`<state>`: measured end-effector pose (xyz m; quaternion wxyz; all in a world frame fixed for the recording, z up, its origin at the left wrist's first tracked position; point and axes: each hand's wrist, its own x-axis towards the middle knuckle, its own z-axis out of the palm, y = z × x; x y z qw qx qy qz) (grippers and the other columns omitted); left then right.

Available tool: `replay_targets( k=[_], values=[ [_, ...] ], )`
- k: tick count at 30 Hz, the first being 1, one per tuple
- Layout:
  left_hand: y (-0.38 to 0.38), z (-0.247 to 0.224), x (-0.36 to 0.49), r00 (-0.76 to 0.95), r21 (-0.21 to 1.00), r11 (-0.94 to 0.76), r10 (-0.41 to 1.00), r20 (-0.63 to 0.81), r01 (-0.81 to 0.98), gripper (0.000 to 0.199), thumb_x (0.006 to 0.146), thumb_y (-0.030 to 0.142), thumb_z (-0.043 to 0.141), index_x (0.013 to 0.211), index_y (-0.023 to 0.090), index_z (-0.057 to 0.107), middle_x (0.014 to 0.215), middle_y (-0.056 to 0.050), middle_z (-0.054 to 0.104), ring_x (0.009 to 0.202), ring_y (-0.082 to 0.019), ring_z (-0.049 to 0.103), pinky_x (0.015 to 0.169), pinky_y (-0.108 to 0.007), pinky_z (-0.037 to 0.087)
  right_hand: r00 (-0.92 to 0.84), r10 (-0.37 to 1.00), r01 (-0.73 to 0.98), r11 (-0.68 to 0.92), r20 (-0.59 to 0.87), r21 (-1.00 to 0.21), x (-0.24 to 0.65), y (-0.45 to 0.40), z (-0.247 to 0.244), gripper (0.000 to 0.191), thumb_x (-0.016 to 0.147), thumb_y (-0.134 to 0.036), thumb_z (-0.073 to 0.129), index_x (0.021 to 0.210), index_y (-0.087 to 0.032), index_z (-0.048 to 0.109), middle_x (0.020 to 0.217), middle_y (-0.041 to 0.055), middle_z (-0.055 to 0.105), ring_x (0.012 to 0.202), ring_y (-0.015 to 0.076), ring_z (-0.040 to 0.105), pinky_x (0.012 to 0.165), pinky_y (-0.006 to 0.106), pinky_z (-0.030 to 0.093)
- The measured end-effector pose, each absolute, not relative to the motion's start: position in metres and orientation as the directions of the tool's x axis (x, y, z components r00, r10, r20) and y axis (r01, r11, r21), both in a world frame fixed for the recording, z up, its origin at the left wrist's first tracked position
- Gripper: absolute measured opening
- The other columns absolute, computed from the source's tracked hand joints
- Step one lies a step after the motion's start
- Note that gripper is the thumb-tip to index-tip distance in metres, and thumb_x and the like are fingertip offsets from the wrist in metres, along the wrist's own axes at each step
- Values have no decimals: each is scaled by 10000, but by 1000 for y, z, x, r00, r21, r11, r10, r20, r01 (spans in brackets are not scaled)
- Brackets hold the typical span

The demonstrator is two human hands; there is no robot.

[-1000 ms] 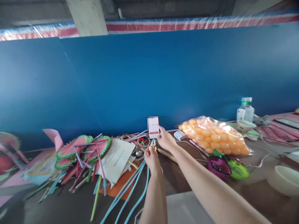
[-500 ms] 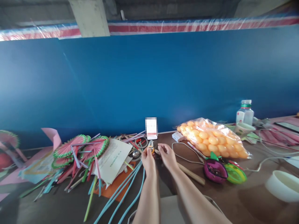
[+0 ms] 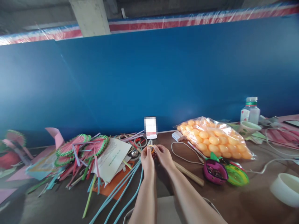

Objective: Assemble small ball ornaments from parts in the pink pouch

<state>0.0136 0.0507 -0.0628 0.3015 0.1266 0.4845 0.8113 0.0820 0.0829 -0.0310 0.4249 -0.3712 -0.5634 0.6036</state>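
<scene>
Over the middle of the brown table, my two hands meet at a small round thing (image 3: pixel 151 147) with an orange-yellow edge; it is too small to name. My left hand (image 3: pixel 148 161) pinches it from the left. My right hand (image 3: pixel 164 157) is closed, thumb and fingertips against its right side. Just beyond the fingers, a phone (image 3: pixel 150 127) with a bright, blurred screen stands upright. A wooden stick (image 3: pixel 189 174) lies beside my right wrist, and a shiny metal ball (image 3: pixel 135 153) lies left of my left hand.
Light-blue cords (image 3: pixel 127 189) run along my left forearm. Pink-green paper fans (image 3: pixel 95 147), paper strips and printed sheets (image 3: pixel 112 160) cover the left side. To the right are a bag of orange balls (image 3: pixel 215 140), a purple container (image 3: pixel 215 172), a white cup (image 3: pixel 286 189) and a bottle (image 3: pixel 250 112).
My right hand has moved left and closed in on the small round thing held by my left hand. The camera view has tilted slightly.
</scene>
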Motion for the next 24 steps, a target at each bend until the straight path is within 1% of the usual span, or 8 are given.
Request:
replay_targets(
  k=[5,8,12,17,21,24],
  values=[
    [48,-59,15,-781,887,-336,623,-43,-316,530,705,565,680,1003,131,624,821,-73,665,640,-156,629,599,-282,497,-433,894,-259,-244,-113,-935,80,82,-32,368,675,-508,723,808,-170,669,647,16,632,536,143,561,518,254,434],
    [48,-56,17,-781,887,-329,623,-53,-323,548,699,573,683,1008,125,624,782,-56,649,607,-140,605,561,-260,479,-449,875,-264,-325,-182,-908,81,81,-30,373,668,-485,750,834,-162,664,598,2,604,488,117,526,471,222,386],
    [46,-49,20,-772,882,-327,632,-63,-340,568,693,579,690,1035,129,627,784,-52,643,604,-132,598,561,-255,481,-440,872,-227,-338,-214,-913,81,82,-29,392,661,-480,766,837,-147,655,579,-2,595,474,95,509,454,193,356],
    [43,-43,24,-759,878,-330,649,-56,-347,577,667,557,730,1034,125,624,791,-56,642,616,-138,605,591,-271,498,-457,868,-255,-338,-195,-906,81,83,-31,394,635,-466,790,831,-151,657,608,7,617,484,97,511,468,200,380],
    [41,-40,24,-759,890,-328,650,-31,-318,529,686,542,721,995,120,644,813,-66,650,659,-144,617,605,-254,491,-454,868,-255,-343,-201,-904,80,84,-33,403,637,-481,786,847,-160,661,598,0,615,491,104,522,459,199,372],
    [41,-37,23,-756,901,-319,654,-16,-295,511,685,542,715,952,110,660,772,-59,645,625,-136,600,574,-239,474,-443,874,-256,-336,-198,-906,80,85,-35,396,642,-477,782,846,-162,658,606,2,624,484,103,518,449,199,368]
  ],
)
